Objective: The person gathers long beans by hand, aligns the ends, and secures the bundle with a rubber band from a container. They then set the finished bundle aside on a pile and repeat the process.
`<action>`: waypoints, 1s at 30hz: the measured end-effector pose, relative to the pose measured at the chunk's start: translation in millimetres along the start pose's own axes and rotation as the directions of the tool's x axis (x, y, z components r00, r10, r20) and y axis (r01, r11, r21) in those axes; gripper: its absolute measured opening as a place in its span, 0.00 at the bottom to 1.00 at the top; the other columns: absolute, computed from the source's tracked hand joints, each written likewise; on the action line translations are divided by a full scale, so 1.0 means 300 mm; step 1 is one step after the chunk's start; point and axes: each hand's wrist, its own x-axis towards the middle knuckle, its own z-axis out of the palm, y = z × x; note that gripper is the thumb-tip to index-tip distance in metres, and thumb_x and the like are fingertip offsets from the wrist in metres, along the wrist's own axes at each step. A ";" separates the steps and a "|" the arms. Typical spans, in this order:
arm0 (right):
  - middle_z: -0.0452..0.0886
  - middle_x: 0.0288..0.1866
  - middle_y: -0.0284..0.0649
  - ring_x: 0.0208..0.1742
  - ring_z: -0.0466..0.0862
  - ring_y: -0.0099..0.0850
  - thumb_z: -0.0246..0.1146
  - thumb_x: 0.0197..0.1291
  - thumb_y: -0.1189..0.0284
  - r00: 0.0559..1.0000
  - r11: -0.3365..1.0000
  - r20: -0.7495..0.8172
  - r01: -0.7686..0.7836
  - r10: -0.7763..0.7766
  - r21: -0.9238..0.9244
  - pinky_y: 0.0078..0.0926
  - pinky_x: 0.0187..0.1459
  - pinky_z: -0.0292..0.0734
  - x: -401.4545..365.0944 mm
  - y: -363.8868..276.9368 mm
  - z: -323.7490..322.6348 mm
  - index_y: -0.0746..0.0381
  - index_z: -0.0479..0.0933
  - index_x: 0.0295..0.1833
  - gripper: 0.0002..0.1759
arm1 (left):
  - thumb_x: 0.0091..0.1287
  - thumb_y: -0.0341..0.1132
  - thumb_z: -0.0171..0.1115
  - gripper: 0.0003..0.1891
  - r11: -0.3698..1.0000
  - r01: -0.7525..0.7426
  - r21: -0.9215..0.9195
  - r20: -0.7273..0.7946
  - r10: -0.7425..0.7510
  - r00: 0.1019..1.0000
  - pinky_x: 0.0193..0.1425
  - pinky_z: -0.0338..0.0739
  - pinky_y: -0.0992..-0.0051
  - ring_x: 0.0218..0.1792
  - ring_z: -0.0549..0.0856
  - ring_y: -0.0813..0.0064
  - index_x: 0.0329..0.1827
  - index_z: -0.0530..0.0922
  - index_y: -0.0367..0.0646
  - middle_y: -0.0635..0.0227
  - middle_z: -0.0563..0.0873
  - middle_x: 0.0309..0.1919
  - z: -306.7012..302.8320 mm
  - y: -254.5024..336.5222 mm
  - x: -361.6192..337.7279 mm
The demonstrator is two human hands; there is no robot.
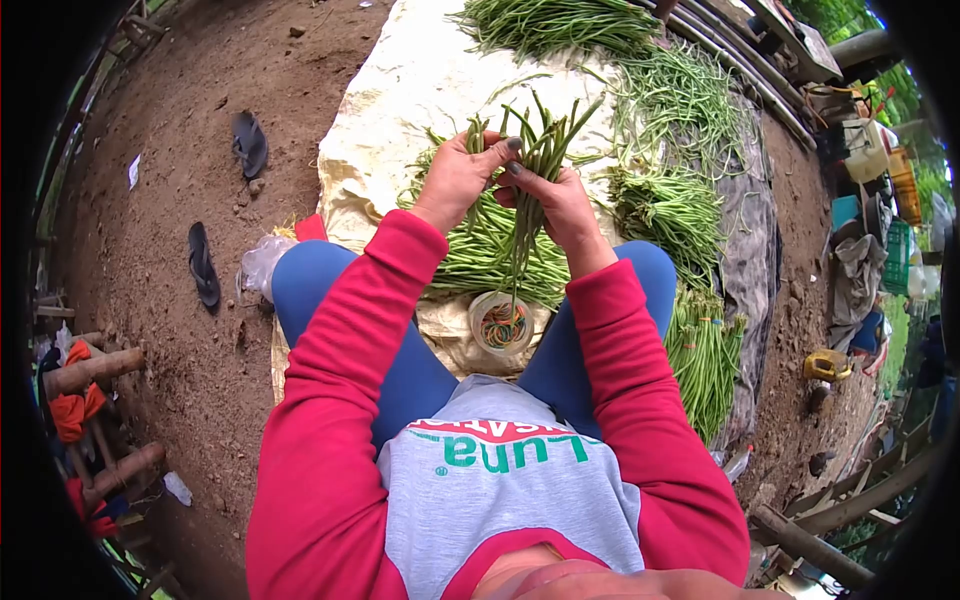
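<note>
Green beans (548, 150) bunched in right hand (568, 208), few more in left hand (455, 180); slack grip could drop strays into tub (502, 350) of rubber bands (502, 326) below hands.

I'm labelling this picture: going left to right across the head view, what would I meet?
Orange cloth, lower black sandal, plastic bag, left hand, right hand, lower yellow container, green crate.

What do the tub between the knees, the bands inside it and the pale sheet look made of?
Tub: probably plastic; pale, smooth, thin-rimmed. Bands: likely rubber, being thin, tangled, coloured loops; finish too small to tell. Sheet: woven plastic or cloth, can't tell which; creased, mostly matte.
</note>
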 end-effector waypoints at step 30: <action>0.79 0.29 0.28 0.25 0.73 0.15 0.67 0.63 0.68 0.985 0.970 -0.082 0.129 -0.149 -0.207 0.17 0.26 0.68 0.035 0.060 -0.013 0.63 0.81 0.47 0.11 | 0.65 0.38 0.67 0.10 0.995 0.103 -0.014 -0.062 -0.103 0.993 0.25 0.68 0.80 0.20 0.72 0.85 0.43 0.82 0.42 0.78 0.78 0.22 -0.011 -0.025 0.014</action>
